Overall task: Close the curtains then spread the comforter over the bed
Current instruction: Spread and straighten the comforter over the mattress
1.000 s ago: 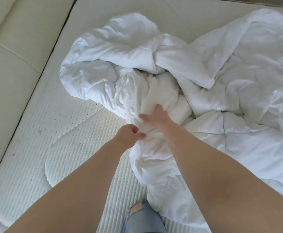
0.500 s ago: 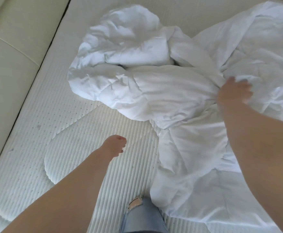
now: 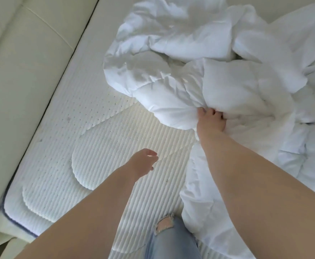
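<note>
The white comforter [image 3: 218, 62] lies bunched in thick folds over the upper and right part of the bare mattress [image 3: 100, 139]. My right hand [image 3: 209, 119] is closed on a fold of the comforter near its lower left bulge, with the fingers dug into the fabric. My left hand [image 3: 143, 162] hovers over the ribbed mattress top to the left, fingers loosely apart, holding nothing. No curtains appear in the head view.
A cream padded bed frame [image 3: 22, 71] runs along the left edge of the mattress. A knee in ripped light-blue jeans [image 3: 169, 238] rests on the mattress at the bottom. The mattress corner [image 3: 16, 219] shows at lower left.
My left hand let go of the comforter and drew back over the mattress. My right hand shifted from the bunch's right side to a fold nearer the middle and gripped it.
</note>
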A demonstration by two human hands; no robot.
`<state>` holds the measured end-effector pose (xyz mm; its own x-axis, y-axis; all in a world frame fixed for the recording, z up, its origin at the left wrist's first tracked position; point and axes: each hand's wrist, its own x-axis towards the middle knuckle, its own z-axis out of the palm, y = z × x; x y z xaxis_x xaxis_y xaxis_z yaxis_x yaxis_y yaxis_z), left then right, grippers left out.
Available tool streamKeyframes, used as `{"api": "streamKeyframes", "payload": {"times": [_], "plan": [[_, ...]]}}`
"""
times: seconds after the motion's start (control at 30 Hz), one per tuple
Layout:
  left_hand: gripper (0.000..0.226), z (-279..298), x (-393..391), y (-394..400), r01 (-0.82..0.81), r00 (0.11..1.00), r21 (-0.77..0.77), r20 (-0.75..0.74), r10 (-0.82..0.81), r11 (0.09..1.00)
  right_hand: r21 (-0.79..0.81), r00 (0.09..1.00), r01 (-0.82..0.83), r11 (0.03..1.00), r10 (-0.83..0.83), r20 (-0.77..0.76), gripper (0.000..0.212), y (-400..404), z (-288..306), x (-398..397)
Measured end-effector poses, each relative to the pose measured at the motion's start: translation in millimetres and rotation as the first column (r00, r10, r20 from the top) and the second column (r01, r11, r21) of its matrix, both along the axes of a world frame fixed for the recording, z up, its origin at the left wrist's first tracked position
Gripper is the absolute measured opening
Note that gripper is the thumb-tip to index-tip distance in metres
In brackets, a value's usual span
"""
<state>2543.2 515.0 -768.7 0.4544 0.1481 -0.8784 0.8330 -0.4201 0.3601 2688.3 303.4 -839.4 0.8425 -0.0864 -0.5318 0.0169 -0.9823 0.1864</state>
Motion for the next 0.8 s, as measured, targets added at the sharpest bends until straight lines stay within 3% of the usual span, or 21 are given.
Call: {"api": "streamKeyframes", "payload": {"times": [0.1, 0.17, 0.2, 0.27, 0.33, 0.4, 0.43, 0.5, 0.57, 0.63, 0.7, 0.77, 0.8], "plan": [[0.028, -2.0, -10.5, 16.3, -0.091, 0.995, 0.018, -0.031, 0.092, 0.996, 0.076, 1.0, -0.011, 0.997, 0.011, -0.003, 0.039, 3.9, 23.0, 11.0], [0.031, 0.7, -14.3, 20.9, -0.178, 0.983, 0.029, -0.039, 0.179, 0.984, 0.29, 0.999, 0.03, 0.957, -0.021, -0.034, 0.036, 30.2, 53.6, 10.7], [0.035, 4.5, -14.5, 19.6, -0.229, 0.973, 0.02, -0.036, 0.23, 0.973, 0.447, 0.993, 0.116, 0.887, -0.092, -0.074, 0.035, 46.3, 71.5, 8.6], [0.046, 16.4, -9.1, 13.7, -0.326, 0.945, -0.042, -0.017, 0.325, 0.944, 0.72, 0.926, 0.375, 0.583, -0.269, -0.265, 0.028, 78.3, 105.0, 1.3], [0.054, 30.5, 4.7, 1.3, -0.397, 0.916, -0.151, -0.004, 0.402, 0.905, 0.784, 0.82, 0.562, 0.262, -0.303, -0.486, 0.022, 102.9, 139.8, -9.6], [0.036, 51.3, 21.9, -10.8, -0.43, 0.893, -0.203, 0.051, 0.448, 0.88, 0.744, 0.737, 0.665, 0.075, -0.233, -0.635, 0.017, 117.9, 169.8, -14.2], [0.027, 61.4, 30.2, -14.5, -0.454, 0.874, -0.217, 0.08, 0.479, 0.864, 0.746, 0.737, 0.665, 0.046, -0.202, -0.645, 0.013, 122.6, 181.8, -12.8], [0.028, 74.6, 37.7, -14.2, -0.454, 0.857, -0.263, 0.133, 0.498, 0.851, 0.781, 0.778, 0.619, 0.085, -0.201, -0.595, 0.016, 127.8, 201.0, -5.0], [0.036, 76.0, 35.3, -8.2, -0.434, 0.852, -0.268, 0.188, 0.489, 0.86, 0.852, 0.877, 0.47, 0.23, -0.232, -0.421, 0.016, 127.1, 205.8, 5.0], [0.026, 77.5, 29.9, -3.8, -0.473, 0.821, -0.225, 0.239, 0.519, 0.852, 0.875, 0.949, 0.277, 0.397, -0.257, -0.184, 0.027, 120.7, 196.3, 4.5], [0.019, 85.4, 26.5, 0.9, -0.535, 0.789, -0.136, 0.274, 0.55, 0.834, 0.825, 0.963, 0.131, 0.55, -0.27, 0.027, 0.053, 106.8, 190.3, -15.5], [0.01, 98.2, 26.6, 11.3, -0.581, 0.772, -0.016, 0.307, 0.556, 0.814, 0.761, 0.939, -0.065, 0.646, -0.219, 0.266, 0.059, 94.8, 182.1, -46.0], [0.009, 104.6, 28.4, 20.1, -0.598, 0.764, 0.023, 0.318, 0.561, 0.801, 0.741, 0.934, -0.127, 0.66, -0.171, 0.312, 0.061, 92.0, 177.6, -61.9]]}}
